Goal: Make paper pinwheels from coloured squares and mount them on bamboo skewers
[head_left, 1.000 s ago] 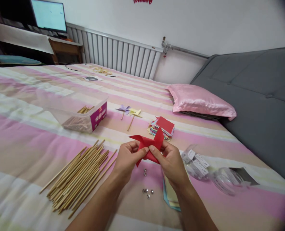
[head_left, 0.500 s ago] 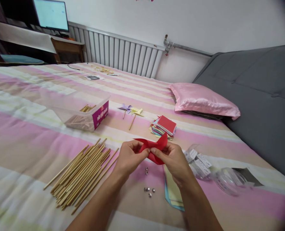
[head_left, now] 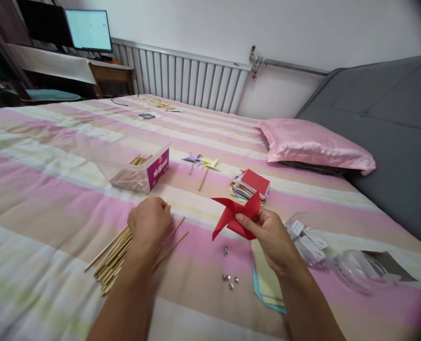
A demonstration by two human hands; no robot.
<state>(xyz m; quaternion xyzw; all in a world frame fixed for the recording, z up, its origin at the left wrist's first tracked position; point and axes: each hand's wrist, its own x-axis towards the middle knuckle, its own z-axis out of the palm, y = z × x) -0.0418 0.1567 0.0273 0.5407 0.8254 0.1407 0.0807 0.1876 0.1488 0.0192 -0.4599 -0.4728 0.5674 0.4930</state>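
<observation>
A red paper pinwheel is pinched at its middle by my right hand, thumb in front, its folded blades spreading to the left and upward. My left hand is over the far end of a pile of thin wooden sticks, fingers curled and turned away from me. Whatever is between those fingers is hidden. Several small silver metal pieces lie on the bed below the pinwheel. Yellow and blue paper sheets rest under my right wrist.
A clear plastic box with sticks stands beyond my left hand. Farther off lie a purple pinwheel and a yellow pinwheel. Stacked coloured paper squares, clear plastic packets and a pink pillow are at the right.
My left hand has let go of the red pinwheel and moved left to the sticks. My right hand alone holds the pinwheel now. The view has shifted slightly left.
</observation>
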